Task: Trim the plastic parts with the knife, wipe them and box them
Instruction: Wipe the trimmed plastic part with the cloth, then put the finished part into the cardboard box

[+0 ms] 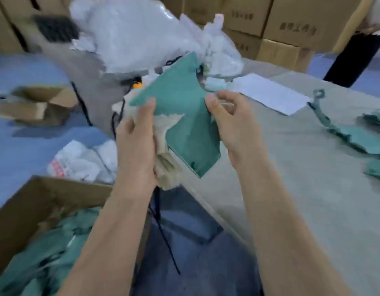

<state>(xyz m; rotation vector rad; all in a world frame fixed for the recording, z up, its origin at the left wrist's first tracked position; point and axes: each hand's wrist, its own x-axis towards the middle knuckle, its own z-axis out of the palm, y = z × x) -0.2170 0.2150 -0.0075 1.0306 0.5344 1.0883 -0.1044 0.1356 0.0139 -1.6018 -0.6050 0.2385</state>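
Green plastic part (184,116) held up between both hands, over the near edge of the table (302,178). Left hand (135,144) grips a beige cloth (165,165) against the part's left side, thumb on its face. Right hand (233,124) pinches the right edge. Open cardboard box (35,201) lower left.

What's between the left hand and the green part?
Head view: a bunched beige cloth sits between the left hand and the green part.

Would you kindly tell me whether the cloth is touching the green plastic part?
Touching. The head view shows the cloth, held in the left hand, lying against the green plastic part with no gap.
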